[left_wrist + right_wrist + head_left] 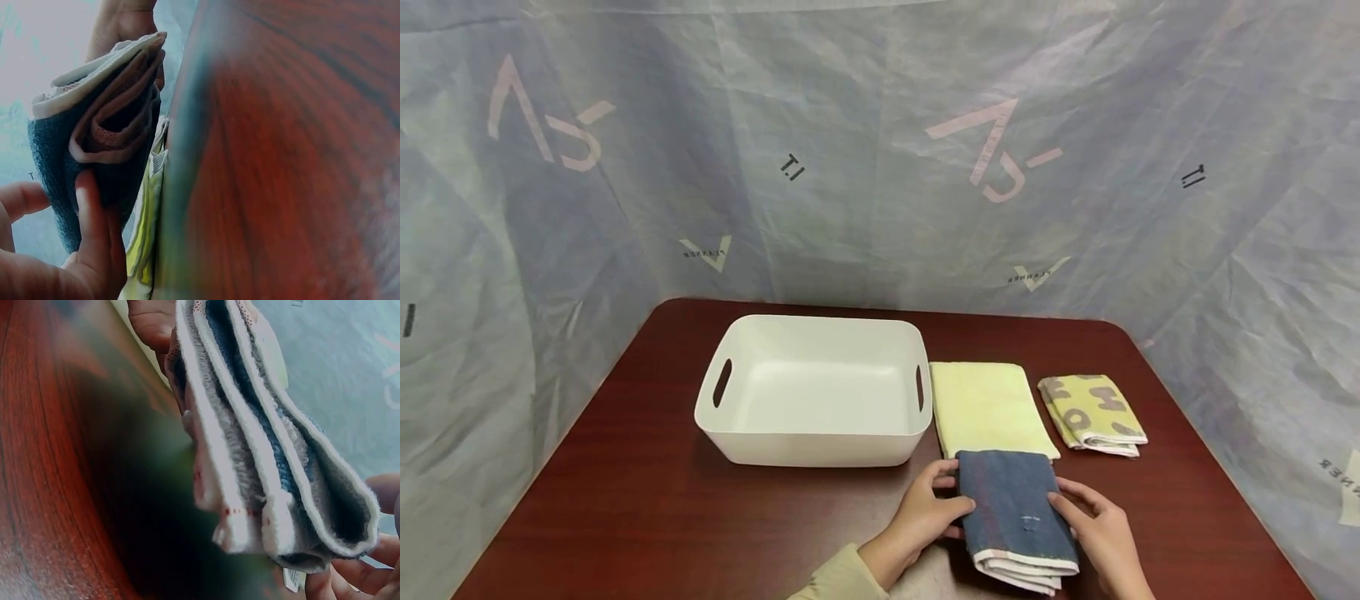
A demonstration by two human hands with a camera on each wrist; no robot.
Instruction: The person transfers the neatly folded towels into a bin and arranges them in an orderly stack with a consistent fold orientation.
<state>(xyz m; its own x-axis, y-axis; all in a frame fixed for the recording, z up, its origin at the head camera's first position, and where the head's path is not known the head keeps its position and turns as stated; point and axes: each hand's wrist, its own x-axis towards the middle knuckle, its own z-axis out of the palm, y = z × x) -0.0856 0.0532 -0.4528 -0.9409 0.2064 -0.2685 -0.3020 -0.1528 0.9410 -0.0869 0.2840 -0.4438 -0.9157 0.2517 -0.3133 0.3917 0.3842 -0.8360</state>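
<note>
A folded dark blue towel (1011, 504) with white hems is held between both hands at the front right of the table, its far end overlapping a pale yellow towel (985, 404). My left hand (921, 510) grips its left side, thumb on top and fingers beneath. On the opposite side my right hand (1101, 533) holds the edge, thumb over the upper face. The left wrist view shows the rolled inner folds of the blue towel (53, 153) above the fingers. Several stacked white-edged layers of the blue towel (262, 456) face the right wrist camera.
A white bin (820, 450) with handle cut-outs stands left of the yellow towel, its inside bare. To the right lies a small folded yellow towel with grey letters (1093, 408). The dark red table (647, 500) is backed by a printed grey cloth (865, 167).
</note>
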